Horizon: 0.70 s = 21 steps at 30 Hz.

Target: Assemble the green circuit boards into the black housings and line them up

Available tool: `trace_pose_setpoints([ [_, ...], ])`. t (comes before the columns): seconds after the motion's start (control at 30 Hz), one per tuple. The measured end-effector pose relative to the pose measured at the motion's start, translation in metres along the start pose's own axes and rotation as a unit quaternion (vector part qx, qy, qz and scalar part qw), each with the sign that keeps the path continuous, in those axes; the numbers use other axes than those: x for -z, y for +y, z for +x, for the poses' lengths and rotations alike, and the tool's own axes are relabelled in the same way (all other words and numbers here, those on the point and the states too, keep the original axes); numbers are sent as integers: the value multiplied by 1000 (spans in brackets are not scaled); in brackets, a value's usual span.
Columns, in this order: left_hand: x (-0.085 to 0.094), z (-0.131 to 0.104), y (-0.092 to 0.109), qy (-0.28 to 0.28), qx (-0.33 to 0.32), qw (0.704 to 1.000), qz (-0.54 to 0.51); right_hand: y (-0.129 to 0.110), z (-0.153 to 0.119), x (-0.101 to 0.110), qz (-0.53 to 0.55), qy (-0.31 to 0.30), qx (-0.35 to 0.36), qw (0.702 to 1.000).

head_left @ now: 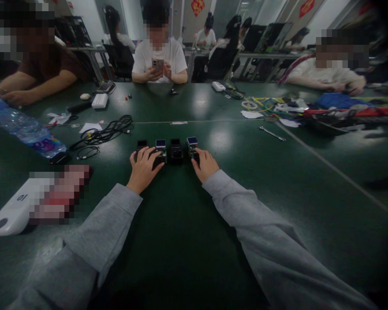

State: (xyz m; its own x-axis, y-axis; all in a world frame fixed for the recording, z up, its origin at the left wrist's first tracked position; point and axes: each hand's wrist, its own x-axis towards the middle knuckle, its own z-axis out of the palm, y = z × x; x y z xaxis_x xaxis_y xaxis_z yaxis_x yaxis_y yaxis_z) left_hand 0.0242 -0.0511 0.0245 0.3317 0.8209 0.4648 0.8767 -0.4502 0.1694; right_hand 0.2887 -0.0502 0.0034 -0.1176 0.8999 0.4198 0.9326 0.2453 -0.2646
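Observation:
Several small handheld devices stand side by side in a row on the green table. At the left end is a black device, partly covered by my left hand. Beside it is a bare circuit board with a small screen. My left hand's fingers are spread over these two, the fingertips at the board. A second black device stands untouched between my hands. At the right end, my right hand grips the side of another circuit board with a screen, which is slightly turned.
A clear bottle, black cables and a white case lie to the left. A wrench and a heap of coloured wires are to the right. Across the table a person holds a phone; others sit at both sides.

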Motion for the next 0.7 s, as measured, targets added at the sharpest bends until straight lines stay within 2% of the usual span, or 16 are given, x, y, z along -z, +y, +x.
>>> trace_pose_setpoints([
  [0.3, -1, 0, 1, 5, 6, 1000, -9, -1, 0, -1, 15, 30, -9, 999],
  [0.5, 0, 1, 2, 7, 4, 1000, 0, 0, 2, -2, 16, 12, -8, 1000],
  [0.7, -2, 0, 1, 11, 5, 1000, -9, 2, 2, -3, 21, 25, -5, 999],
])
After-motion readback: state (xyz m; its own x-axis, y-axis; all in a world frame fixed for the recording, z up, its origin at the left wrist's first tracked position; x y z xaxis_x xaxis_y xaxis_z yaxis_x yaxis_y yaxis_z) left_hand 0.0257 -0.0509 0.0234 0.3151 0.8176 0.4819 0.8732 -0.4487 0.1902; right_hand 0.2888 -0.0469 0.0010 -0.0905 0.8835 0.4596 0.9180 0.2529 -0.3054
